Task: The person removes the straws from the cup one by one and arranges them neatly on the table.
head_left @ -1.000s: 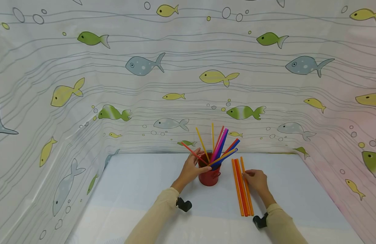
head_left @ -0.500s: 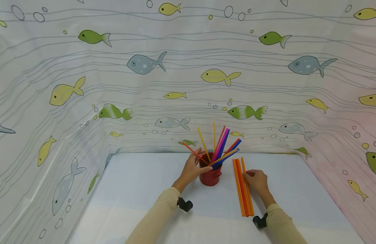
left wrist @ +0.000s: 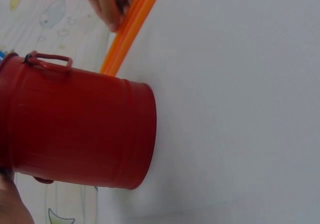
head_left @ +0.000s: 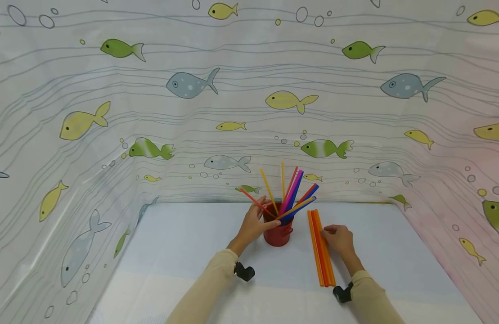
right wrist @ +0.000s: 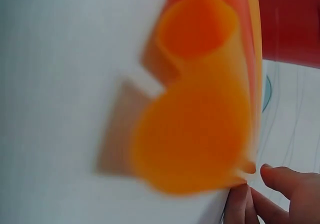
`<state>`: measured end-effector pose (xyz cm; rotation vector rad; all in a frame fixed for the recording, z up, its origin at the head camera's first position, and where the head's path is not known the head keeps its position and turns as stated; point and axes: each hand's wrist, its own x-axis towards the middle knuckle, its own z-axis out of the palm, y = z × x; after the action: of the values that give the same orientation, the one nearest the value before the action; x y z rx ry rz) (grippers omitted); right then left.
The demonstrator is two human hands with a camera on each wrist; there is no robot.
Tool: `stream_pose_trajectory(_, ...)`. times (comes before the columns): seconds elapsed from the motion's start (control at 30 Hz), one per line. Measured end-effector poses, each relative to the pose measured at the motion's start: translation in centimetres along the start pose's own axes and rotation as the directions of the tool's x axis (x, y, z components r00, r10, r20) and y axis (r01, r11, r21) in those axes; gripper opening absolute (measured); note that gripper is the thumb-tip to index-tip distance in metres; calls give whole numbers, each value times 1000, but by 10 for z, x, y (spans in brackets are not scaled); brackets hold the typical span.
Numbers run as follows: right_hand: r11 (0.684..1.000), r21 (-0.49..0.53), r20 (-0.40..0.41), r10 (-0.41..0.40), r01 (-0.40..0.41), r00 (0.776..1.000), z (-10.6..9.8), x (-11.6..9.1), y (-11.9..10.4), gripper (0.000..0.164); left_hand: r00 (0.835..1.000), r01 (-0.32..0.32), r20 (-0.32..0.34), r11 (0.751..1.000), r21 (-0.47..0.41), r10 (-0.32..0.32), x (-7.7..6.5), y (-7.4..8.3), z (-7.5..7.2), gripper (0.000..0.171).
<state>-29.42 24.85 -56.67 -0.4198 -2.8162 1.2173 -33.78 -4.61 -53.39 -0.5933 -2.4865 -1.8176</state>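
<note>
A small red bucket (head_left: 277,236) stands upright near the table's far edge, with several coloured drinking straws (head_left: 291,192) fanned out of it. My left hand (head_left: 252,224) holds the bucket by its rim from the left, thumb toward the near side and fingers partly hidden behind. To the right of the bucket, several orange and red-orange straws (head_left: 323,256) lie side by side on the table. My right hand (head_left: 340,239) pinches the rightmost orange straw (head_left: 330,266) along its upper half. In the right wrist view, the near open ends of two orange straws (right wrist: 195,139) loom large and blurred.
White cloth covers the table (head_left: 184,243). A fish-patterned curtain (head_left: 233,148) rises behind it and at both sides. In the left wrist view, a wire handle (left wrist: 50,63) hangs on the bucket's side.
The rightmost orange straw has moved left against the other straws, closing the gap at its upper end. My right hand has shifted slightly left with it. The left hand stays on the bucket.
</note>
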Motion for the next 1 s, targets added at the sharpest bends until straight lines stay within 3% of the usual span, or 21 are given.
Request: stream_pose_trajectory(1.0,999,33,-12,-9,10,1000,-5,-7,4,31,1000,4,-4,1000,5,-4,-1,1,0,95)
